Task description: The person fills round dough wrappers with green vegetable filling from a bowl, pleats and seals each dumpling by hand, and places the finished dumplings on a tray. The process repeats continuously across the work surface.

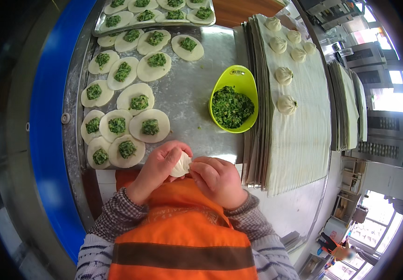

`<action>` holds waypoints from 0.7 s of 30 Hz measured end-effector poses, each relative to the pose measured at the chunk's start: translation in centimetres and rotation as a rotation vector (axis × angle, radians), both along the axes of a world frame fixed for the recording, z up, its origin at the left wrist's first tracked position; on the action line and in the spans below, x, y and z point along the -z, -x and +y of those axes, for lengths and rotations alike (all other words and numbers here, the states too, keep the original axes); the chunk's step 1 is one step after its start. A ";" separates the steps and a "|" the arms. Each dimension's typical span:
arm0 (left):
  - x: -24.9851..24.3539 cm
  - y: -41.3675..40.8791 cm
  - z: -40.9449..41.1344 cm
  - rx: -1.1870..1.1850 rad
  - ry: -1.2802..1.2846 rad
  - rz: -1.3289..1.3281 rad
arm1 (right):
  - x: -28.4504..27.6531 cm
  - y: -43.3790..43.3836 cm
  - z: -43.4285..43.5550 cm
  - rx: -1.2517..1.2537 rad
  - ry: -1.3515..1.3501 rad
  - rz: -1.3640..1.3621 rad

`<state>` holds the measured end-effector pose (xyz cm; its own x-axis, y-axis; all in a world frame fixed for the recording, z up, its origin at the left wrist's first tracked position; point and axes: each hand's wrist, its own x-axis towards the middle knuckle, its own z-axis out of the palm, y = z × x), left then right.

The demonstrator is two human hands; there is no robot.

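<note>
My left hand (161, 162) cups a pleated bun of white dough (180, 167) in front of the orange apron. The fingertips of my right hand (217, 178) pinch the gathered edge of the dough on its right side. Beyond my hands, several flat dough rounds (136, 124) lie on the metal work surface (191, 101), each with a lump of chopped green filling (150, 127) on it. A lime-green plastic bowl (252, 120) with more chopped green filling stands ahead and to the right. Whatever filling the held bun contains is hidden by its dough.
At the right, several pleated buns (287, 105) sit on the top sheet of a stack of mesh-lined trays (299, 147). A metal tray (152, 23) of filled rounds stands at the far end. A blue edge (51, 122) runs along the left. Another person (339, 250) is far off at lower right.
</note>
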<state>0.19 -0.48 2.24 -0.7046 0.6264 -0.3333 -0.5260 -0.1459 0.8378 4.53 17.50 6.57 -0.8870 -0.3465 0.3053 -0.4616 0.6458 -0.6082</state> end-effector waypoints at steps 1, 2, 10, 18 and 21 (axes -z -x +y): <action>-0.1 0.0 0.2 -0.030 -0.041 -0.057 | -0.3 0.1 -0.2 0.014 -0.008 -0.008; -0.3 0.0 0.4 -0.060 -0.082 -0.113 | -0.8 0.2 -0.5 0.028 -0.016 -0.015; 0.7 0.1 1.6 -0.114 -0.123 -0.428 | -0.2 0.6 -0.4 0.020 0.039 -0.135; 2.0 0.0 2.1 -0.108 -0.215 -0.598 | 0.7 0.8 -0.6 -0.017 -0.018 -0.078; 2.4 0.2 1.8 -0.039 -0.199 -0.693 | 0.8 0.5 0.0 -0.027 -0.044 -0.141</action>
